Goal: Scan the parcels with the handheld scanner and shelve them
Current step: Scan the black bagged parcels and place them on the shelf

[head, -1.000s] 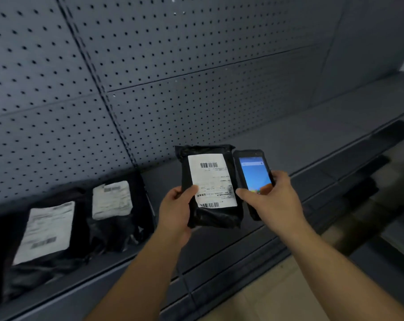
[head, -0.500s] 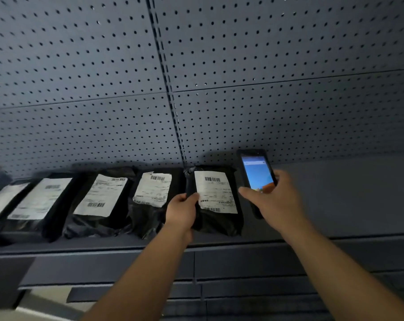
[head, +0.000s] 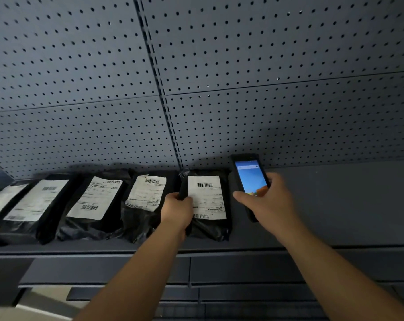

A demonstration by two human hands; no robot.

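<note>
My left hand (head: 178, 210) grips the left edge of a black parcel (head: 210, 225) with a white barcode label; the parcel stands at the right end of a row on the grey shelf (head: 335, 205), leaning toward the back panel. My right hand (head: 269, 201) holds the black handheld scanner (head: 249, 179) just right of that parcel, its blue screen lit and facing me. Left of the held parcel sit several more black parcels with white labels, the nearest parcel (head: 145, 205) touching my left hand's side.
A grey perforated back panel (head: 242, 77) rises behind the shelf, with a vertical slotted upright (head: 164, 93) in the middle. The shelf surface runs on to the right of the scanner. Lower shelf edges (head: 219, 283) and a patch of pale floor (head: 34, 304) lie below.
The view swung left, bringing the row of shelved parcels into sight. My left hand carried the parcel down to the shelf at the row's right end; the scanner stayed beside it.
</note>
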